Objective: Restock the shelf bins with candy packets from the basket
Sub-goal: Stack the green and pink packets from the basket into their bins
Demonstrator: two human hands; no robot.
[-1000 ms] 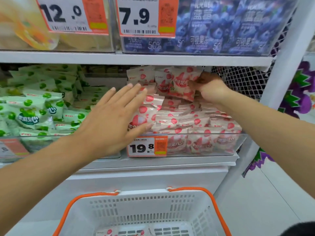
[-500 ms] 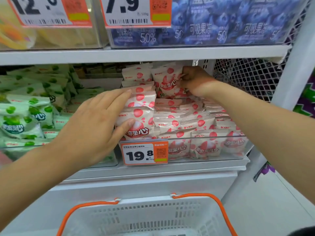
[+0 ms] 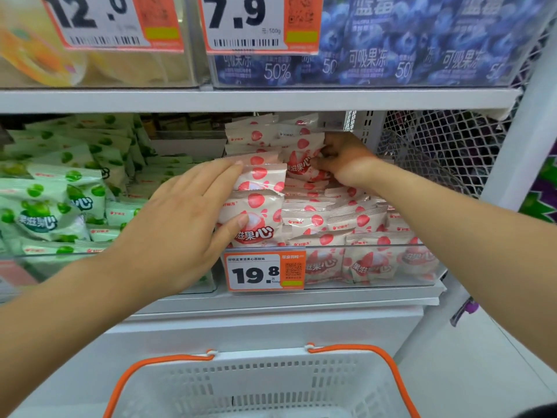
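Left hand (image 3: 177,224) first: fingers straight and together, laid flat against the left side of a stack of white-and-pink strawberry-print candy packets (image 3: 256,206), thumb tip pressing the front of the lowest upright packet, right on the red lettering. Nothing pinched there, just a flat palm steadying the pile.

Over to the right hand (image 3: 343,164), deeper in the shelf: its fingers curl in and pinch the edge of one upright pink-and-white packet (image 3: 301,164) at the back of the pile (fingertips partly hidden behind the wrapper, though the grip itself reads clearly).

Both hands are inside the clear plastic shelf bin (image 3: 376,267), which is heaped with the same pink packets, some lying flat, some standing against the front wall. On that front wall sits an orange-and-white price tag reading 19.8 (image 3: 262,271).

Just to the left, a neighbouring clear bin holds green-and-white packets (image 3: 45,212). Above, the white metal shelf board (image 3: 271,99) carries bins of blue blueberry-print pouches (image 3: 407,40), tagged 7.9, and yellow packs tagged 12.0.

Down at the bottom edge: the white plastic basket with orange handles (image 3: 256,384), directly below the bin; its contents can't be made out.
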